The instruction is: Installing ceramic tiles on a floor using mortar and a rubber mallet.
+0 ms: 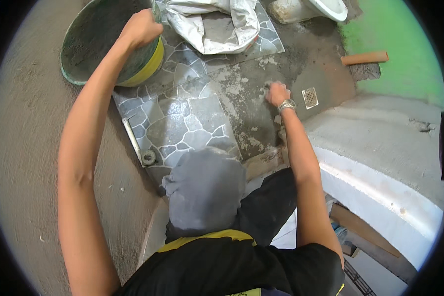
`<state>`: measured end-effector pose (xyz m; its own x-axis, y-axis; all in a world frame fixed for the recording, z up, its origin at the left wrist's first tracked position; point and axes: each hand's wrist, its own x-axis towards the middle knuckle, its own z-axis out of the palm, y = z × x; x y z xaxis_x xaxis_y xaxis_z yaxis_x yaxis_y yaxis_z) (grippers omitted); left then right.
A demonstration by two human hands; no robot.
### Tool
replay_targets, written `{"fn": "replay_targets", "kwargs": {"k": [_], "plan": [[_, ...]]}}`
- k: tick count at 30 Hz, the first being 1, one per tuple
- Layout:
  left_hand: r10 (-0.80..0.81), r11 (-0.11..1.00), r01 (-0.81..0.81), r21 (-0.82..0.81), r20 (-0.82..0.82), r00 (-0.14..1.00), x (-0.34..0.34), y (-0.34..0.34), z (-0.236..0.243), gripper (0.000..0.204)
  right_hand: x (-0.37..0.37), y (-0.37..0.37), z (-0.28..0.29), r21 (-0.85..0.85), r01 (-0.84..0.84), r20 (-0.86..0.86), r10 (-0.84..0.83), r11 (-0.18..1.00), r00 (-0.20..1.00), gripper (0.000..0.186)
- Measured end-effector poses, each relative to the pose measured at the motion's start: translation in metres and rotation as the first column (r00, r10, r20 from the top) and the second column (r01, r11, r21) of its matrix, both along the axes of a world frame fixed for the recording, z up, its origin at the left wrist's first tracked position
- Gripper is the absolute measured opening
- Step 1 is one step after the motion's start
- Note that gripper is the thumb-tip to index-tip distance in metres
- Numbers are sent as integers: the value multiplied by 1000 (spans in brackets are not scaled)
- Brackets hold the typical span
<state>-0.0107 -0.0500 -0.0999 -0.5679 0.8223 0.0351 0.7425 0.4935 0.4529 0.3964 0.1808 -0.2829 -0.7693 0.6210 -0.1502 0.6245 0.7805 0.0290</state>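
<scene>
My left hand (140, 27) grips the rim of a green and yellow bucket (144, 70) with dark grey residue inside, at the top left. My right hand (278, 92), with a metal watch on the wrist, is low over the rough wet cement floor (251, 113), left of a square drain grate (310, 97). Its fingers are curled round something greyish that I cannot make out. Grey stone-patterned tiles (177, 123) lie below the bucket. My bent knee, in grey cloth (204, 192), is at lower centre.
A white sack (247, 29) of grey powder stands at the top, beside a white toilet pan (328, 7). An orange pipe (365, 57) crosses the green wall edge at right. A metal tool (133, 138) lies along the left tile edge. A concrete ledge (380, 138) borders the right.
</scene>
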Motion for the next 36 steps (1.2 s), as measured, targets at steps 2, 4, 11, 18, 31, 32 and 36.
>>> {"fn": "replay_targets", "kwargs": {"k": [2,4,11,18,31,32,36], "plan": [[-11,1000,11,29,-2,1000,1,3,-1,37,-47,12,26,-132,85,-257,-117,988,959,27],[48,999,-48,10,-3,999,-5,-6,-4,37,-121,-1,60,-263,23,-586,-179,965,790,24],[110,993,-109,-39,25,994,2,-6,-1,35,-314,29,3,-250,-185,-120,159,950,980,35],[80,997,-82,4,146,986,16,4,17,32,-361,90,-63,-191,-167,-21,166,967,986,60],[147,987,-139,-76,99,984,5,-22,12,42,-354,25,-40,-400,-295,198,396,868,897,46],[117,992,-111,-59,119,986,10,-9,14,42,-350,71,-63,-375,-327,204,421,868,884,49],[139,987,-136,-80,34,990,7,-10,-7,35,-338,67,-33,-990,4,-93,-677,141,730,36]]}}
